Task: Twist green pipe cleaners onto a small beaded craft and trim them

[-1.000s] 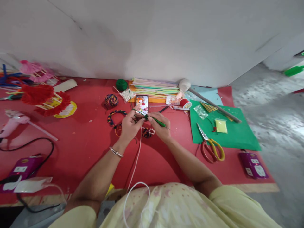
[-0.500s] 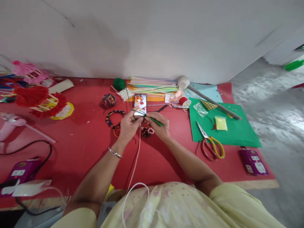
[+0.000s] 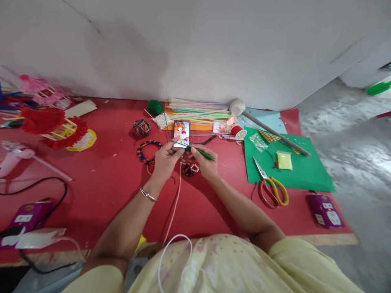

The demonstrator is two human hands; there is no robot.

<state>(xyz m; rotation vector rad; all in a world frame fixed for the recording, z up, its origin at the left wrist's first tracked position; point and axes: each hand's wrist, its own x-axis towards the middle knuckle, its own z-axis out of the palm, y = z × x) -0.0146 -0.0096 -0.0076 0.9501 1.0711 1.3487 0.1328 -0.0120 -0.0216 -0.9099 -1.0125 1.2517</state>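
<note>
1. Our left hand (image 3: 165, 160) has its thumb and fingertips pinched together on the green yarn (image 3: 166, 125), with a strand laid across the fingers.
2. Our right hand (image 3: 208, 163) pinches the green handle of a hook (image 3: 205, 155); a thin metal end pokes out past the hand on the right.
3. The yarn and hook meet between our 2 hands, just below the phone (image 3: 182, 129), which shows a colourful picture. The stitches there are too small for us to make out.
4. To work well, we would do best to pinch the yarn right beside the hook, so that the loop does not twist.
5. An even, light pull on the strand should make loops of 1 size; too tight a pull could stop the hook from passing through.
6. The strand seems to come from the green ball (image 3: 154, 107) at the back of the red table (image 3: 119, 175), so some slack there would help.
7. Below our hands lie a bead ring (image 3: 194, 168) and a white cable (image 3: 174, 199); we should watch that the yarn does not snag on either.
</note>
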